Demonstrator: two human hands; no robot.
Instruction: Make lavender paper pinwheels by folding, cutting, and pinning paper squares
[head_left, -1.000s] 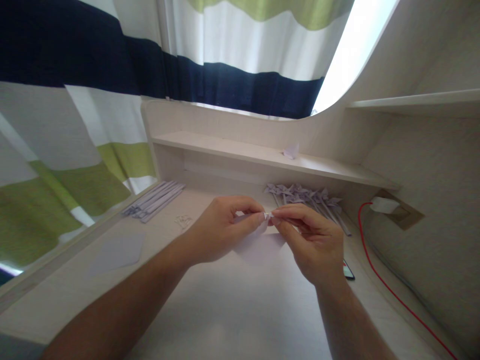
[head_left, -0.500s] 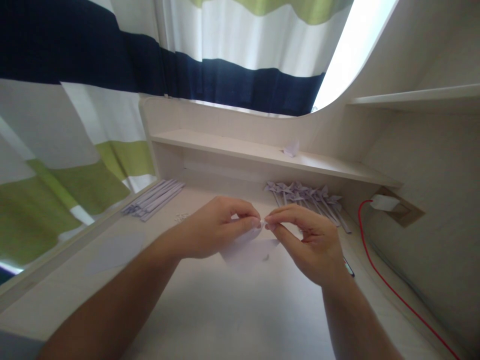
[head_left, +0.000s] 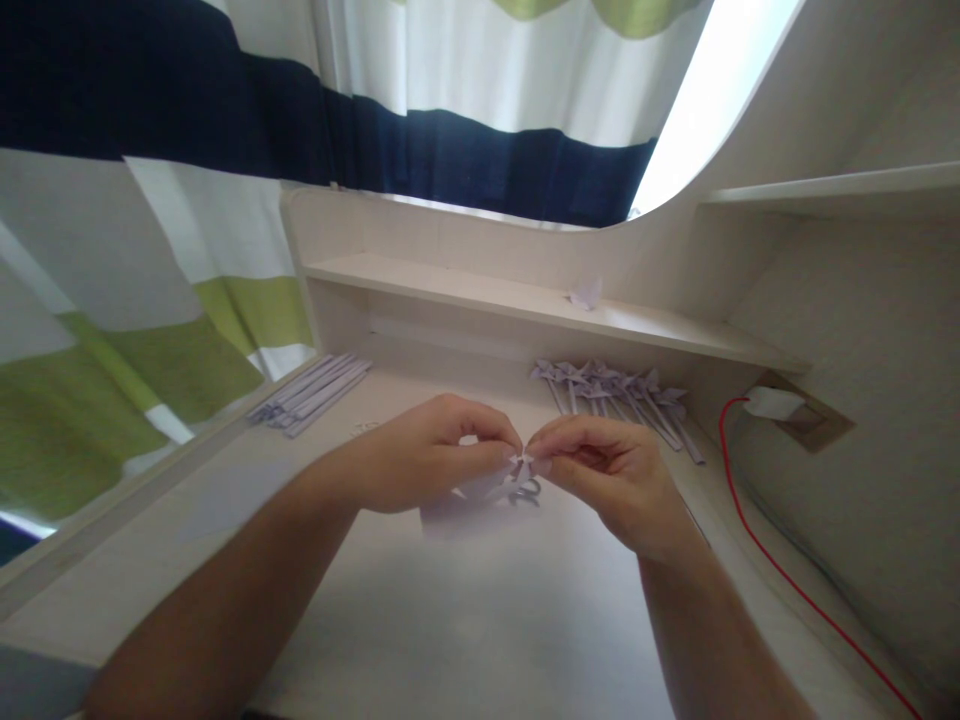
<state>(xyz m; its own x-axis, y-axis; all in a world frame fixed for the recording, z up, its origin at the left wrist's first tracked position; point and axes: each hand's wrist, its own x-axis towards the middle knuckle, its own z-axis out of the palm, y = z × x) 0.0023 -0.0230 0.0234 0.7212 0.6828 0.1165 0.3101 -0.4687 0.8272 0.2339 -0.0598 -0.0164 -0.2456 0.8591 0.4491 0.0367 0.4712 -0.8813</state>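
Paper piece [head_left: 522,462]: one; pinched by two: left hand [head_left: 427,456], right hand [head_left: 616,478].

No writing, label, number or sign can be read here.

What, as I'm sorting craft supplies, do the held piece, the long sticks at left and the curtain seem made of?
Held piece: probably paper, matte white, thin with small pointed corners.
Long sticks: likely paper too, matte, pale, straight-edged; too blurred to confirm.
Curtain: matte cloth, judging by its soft, draped waves.
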